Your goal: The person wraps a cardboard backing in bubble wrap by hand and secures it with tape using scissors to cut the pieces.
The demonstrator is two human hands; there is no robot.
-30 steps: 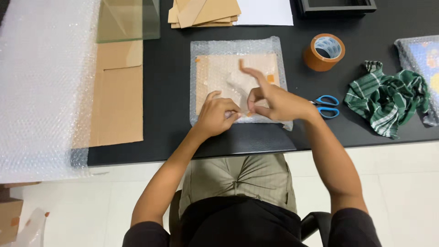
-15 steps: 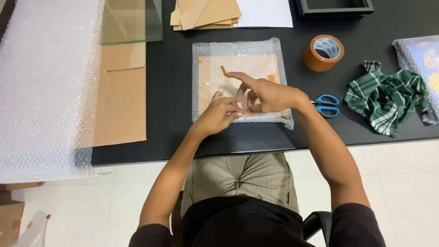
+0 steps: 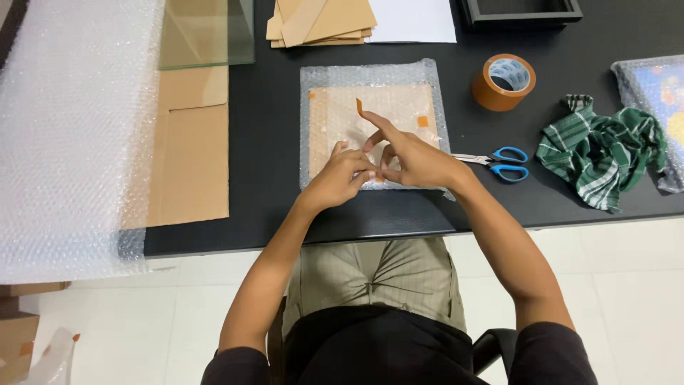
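A flat object wrapped in bubble wrap [image 3: 370, 93] lies on the black table [image 3: 271, 128] in front of me, with small brown tape pieces on it. My left hand [image 3: 340, 175] presses its near edge with curled fingers. My right hand [image 3: 413, 158] rests beside it, index finger stretched out, and a short strip of brown tape [image 3: 360, 107] sticks up from that fingertip. The two hands touch over the wrap's lower middle.
A brown tape roll [image 3: 504, 81] and blue-handled scissors [image 3: 499, 162] lie to the right, then a green striped cloth [image 3: 602, 153] and another wrapped item [image 3: 652, 93]. Left: cardboard sheet [image 3: 189, 142], bubble wrap sheet [image 3: 68, 135], glass pane [image 3: 206, 32]. Far: cardboard pieces [image 3: 320, 20], white paper [image 3: 417, 18], black frame [image 3: 520, 11].
My right index finger has lifted and stretched forward over the wrapped object, now with a tape strip standing on its tip. The left hand has stayed at the near edge.
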